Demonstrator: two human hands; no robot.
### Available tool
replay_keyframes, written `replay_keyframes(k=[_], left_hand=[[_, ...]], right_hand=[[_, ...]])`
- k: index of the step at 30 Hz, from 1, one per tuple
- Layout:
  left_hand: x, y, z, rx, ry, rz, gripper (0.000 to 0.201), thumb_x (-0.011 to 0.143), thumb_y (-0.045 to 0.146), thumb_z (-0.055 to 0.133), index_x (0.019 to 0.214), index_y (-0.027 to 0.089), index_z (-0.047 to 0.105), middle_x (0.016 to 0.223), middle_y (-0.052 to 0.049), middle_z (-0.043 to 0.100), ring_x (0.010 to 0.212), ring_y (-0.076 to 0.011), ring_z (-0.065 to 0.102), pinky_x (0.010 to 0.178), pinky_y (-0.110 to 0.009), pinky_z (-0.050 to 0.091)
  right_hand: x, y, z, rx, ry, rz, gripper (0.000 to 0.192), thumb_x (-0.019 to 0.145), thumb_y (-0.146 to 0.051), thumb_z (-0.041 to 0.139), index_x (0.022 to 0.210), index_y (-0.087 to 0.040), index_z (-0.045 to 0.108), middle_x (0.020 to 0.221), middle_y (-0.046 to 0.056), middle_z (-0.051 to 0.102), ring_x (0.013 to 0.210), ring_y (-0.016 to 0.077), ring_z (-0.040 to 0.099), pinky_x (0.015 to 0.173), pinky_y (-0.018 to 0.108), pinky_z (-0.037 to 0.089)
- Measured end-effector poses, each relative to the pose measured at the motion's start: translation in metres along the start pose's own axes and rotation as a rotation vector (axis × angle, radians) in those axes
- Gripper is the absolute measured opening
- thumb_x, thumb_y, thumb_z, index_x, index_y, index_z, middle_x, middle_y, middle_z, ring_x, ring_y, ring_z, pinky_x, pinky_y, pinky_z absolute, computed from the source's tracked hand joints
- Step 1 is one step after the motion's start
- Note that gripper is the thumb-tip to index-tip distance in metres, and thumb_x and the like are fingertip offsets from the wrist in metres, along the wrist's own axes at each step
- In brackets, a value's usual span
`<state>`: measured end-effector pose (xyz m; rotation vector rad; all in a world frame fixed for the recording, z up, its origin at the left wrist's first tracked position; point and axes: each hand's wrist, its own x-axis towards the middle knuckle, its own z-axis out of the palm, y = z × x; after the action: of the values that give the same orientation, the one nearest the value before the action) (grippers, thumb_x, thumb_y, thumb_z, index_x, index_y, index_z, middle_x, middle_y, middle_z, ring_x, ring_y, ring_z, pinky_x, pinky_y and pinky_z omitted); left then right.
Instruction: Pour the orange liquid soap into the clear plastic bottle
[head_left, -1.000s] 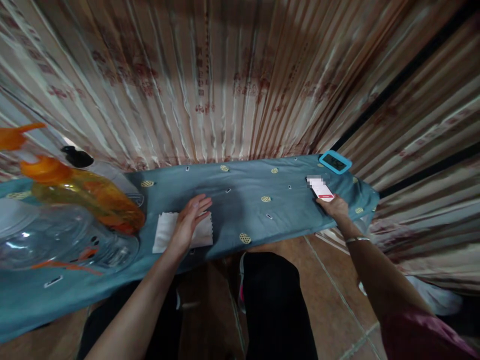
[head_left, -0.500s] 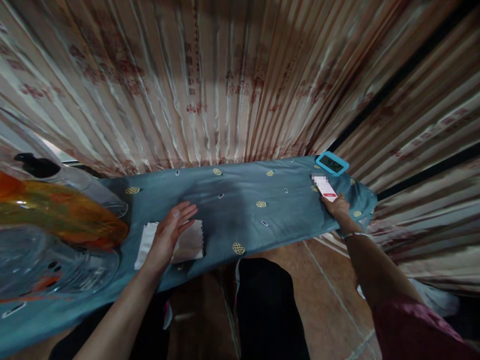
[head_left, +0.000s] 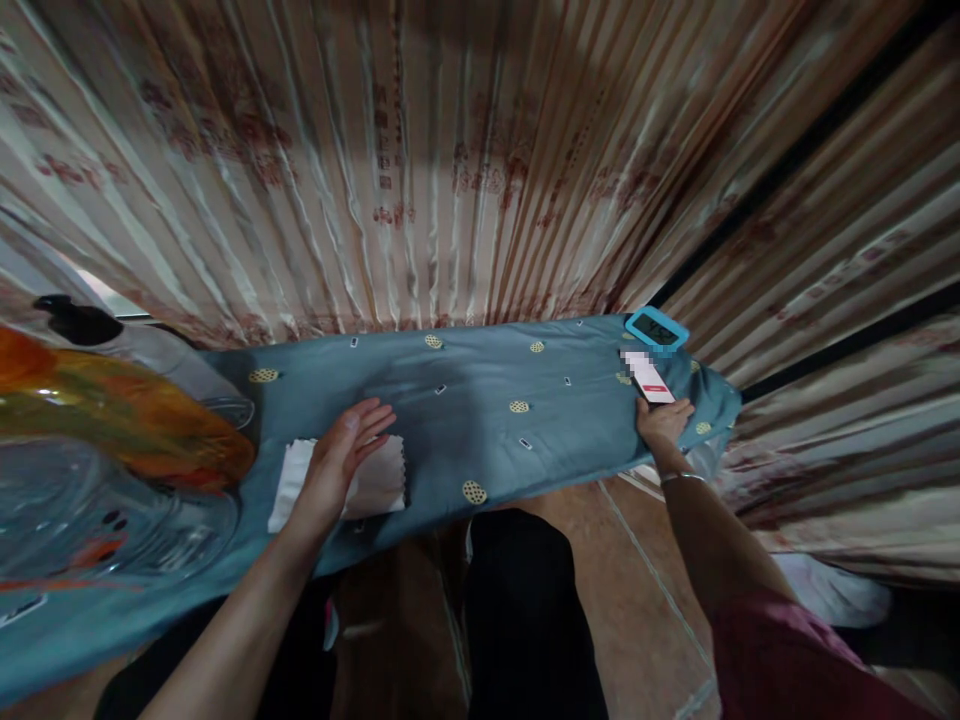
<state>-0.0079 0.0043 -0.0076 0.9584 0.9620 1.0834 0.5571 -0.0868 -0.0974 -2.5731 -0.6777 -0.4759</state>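
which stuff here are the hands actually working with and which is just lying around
In hand:
- white cloth under the left hand
- phone at the right hand

Lying about:
- blue-framed timer
- orange bottle
- clear jug
- black-capped bottle

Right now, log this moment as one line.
left hand: flat on white cloth | right hand: at white phone | surface: blue patterned cover

Home: curtains (head_left: 465, 170), cloth-covered board (head_left: 480, 410)
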Motion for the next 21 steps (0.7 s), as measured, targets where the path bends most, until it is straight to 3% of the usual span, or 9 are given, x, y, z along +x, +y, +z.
replay_keyframes(k=[3, 7, 12, 16, 21], left_hand=[[-0.001, -0.004, 0.002, 0.000, -0.004, -0.001, 0.087, 0.066, 0.081, 0.077, 0.121, 0.015, 0.070, 0.130, -0.021, 0.075, 0.125, -0.0399, 0.071, 0.109, -0.055, 0.053], [-0.004, -0.011, 0.006, 0.001, -0.011, 0.010, 0.088, 0.063, 0.083, 0.078, 0.119, 0.016, 0.070, 0.128, -0.021, 0.076, 0.117, -0.0391, 0.075, 0.106, -0.054, 0.055], [-0.013, -0.017, 0.011, -0.001, 0.017, 0.016, 0.090, 0.063, 0.086, 0.073, 0.119, 0.015, 0.069, 0.120, -0.020, 0.079, 0.111, -0.0377, 0.077, 0.105, -0.055, 0.055], [-0.023, -0.016, 0.013, 0.022, 0.007, 0.016, 0.089, 0.059, 0.081, 0.079, 0.117, 0.015, 0.068, 0.118, -0.021, 0.079, 0.112, -0.0377, 0.077, 0.105, -0.053, 0.055], [-0.040, -0.014, 0.010, 0.029, -0.014, 0.034, 0.085, 0.058, 0.077, 0.084, 0.114, 0.016, 0.069, 0.115, -0.019, 0.080, 0.109, -0.0353, 0.078, 0.101, -0.049, 0.057]], right_hand=[[-0.021, -0.009, -0.003, 0.048, -0.020, 0.116, 0.063, 0.094, -0.040, 0.072, 0.151, -0.023, 0.050, 0.163, 0.014, 0.044, 0.146, 0.0353, 0.048, 0.116, 0.062, 0.046], [-0.057, -0.028, -0.010, 0.128, -0.025, 0.113, 0.064, 0.096, -0.041, 0.070, 0.153, -0.023, 0.048, 0.166, 0.014, 0.041, 0.150, 0.0364, 0.044, 0.119, 0.065, 0.041], [-0.118, -0.050, -0.022, 0.191, -0.088, -0.042, 0.052, 0.096, -0.037, 0.069, 0.144, -0.022, 0.057, 0.160, 0.013, 0.049, 0.149, 0.0339, 0.046, 0.120, 0.064, 0.040], [-0.164, -0.070, -0.033, 0.238, -0.194, -0.178, 0.048, 0.097, -0.036, 0.069, 0.142, -0.021, 0.059, 0.159, 0.012, 0.050, 0.150, 0.0335, 0.045, 0.122, 0.065, 0.037], [-0.190, -0.097, -0.048, 0.348, -0.382, -0.313, 0.049, 0.096, -0.037, 0.070, 0.142, -0.021, 0.059, 0.160, 0.012, 0.049, 0.151, 0.0339, 0.043, 0.123, 0.065, 0.034]])
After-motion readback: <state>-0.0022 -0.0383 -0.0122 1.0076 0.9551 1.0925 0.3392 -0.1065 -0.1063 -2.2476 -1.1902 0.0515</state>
